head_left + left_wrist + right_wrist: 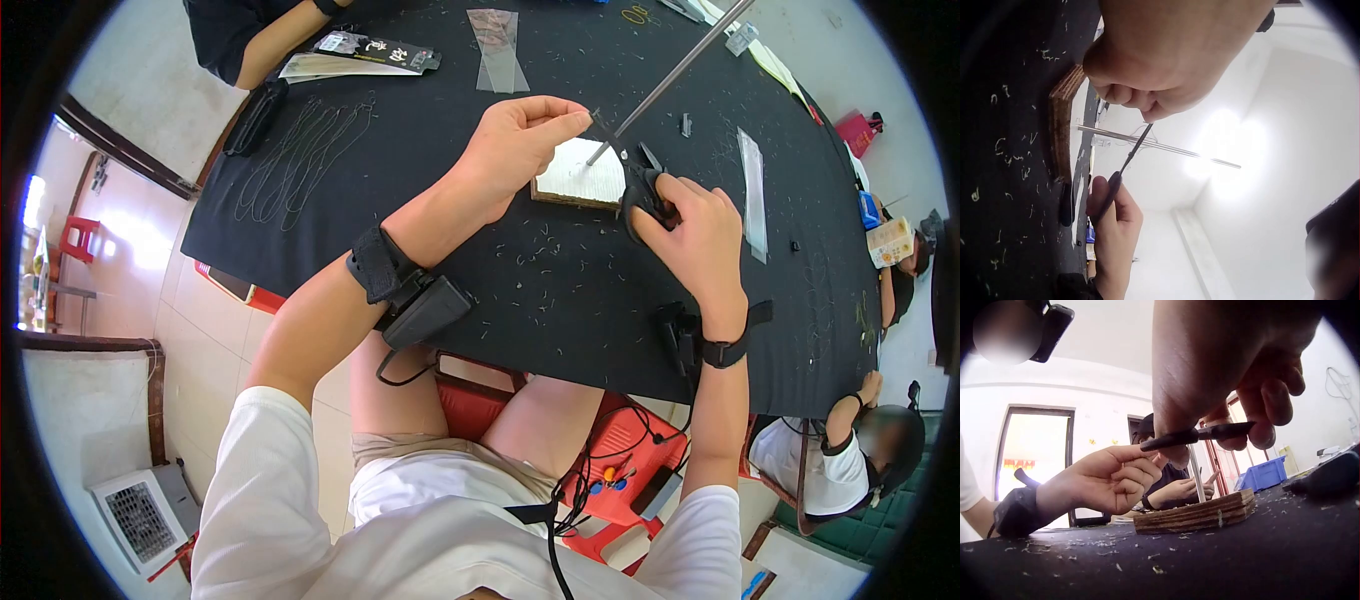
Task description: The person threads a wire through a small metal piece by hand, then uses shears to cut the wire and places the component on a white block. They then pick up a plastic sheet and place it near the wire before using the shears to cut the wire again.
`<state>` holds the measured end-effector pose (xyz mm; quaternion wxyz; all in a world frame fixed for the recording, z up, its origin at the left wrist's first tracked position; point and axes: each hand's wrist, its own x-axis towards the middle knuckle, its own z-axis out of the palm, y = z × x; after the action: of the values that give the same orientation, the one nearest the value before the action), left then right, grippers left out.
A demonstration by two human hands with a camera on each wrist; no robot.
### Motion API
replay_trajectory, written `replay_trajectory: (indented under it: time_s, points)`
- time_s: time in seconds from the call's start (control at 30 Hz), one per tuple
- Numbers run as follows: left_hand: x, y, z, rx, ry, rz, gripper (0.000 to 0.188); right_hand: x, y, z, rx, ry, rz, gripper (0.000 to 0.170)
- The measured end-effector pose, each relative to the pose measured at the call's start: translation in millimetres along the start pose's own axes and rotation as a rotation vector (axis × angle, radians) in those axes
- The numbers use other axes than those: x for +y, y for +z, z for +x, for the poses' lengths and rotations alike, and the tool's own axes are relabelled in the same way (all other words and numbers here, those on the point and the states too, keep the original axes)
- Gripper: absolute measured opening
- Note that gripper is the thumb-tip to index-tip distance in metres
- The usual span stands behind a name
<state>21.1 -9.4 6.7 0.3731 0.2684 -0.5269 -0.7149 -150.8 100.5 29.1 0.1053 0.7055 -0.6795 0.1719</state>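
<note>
My right hand (703, 240) holds a pair of black-handled scissors (640, 196), fingers and thumb in the handles. Their blades are spread beside a thin metal rod (685, 72), which stands up from a white-topped plywood block (577, 178). Across the block, my left hand (520, 140) has its thumb and forefinger pinched together at the tip of one blade. Fine thread-like strands show by these fingertips in the left wrist view; the pinched bit itself is mostly hidden. From the side, the right wrist view shows the block's layered edge (1194, 515).
Short thread clippings (540, 265) litter the black tablecloth (400, 200). Looped thin strands (300, 165) and a black-and-white package (370, 55) lie at the left. Clear plastic sleeves (752, 195) lie right and behind. Other people sit around the table.
</note>
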Motion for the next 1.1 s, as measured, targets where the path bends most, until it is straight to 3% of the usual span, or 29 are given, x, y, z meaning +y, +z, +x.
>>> replay_trajectory:
  time_s: [1.1]
  points:
    - [-6.0, -2.2, 1.1, -0.009, 0.033, 0.033, 0.025, 1.3, 1.0, 0.7, -0.033, 0.002, 0.006, 0.023]
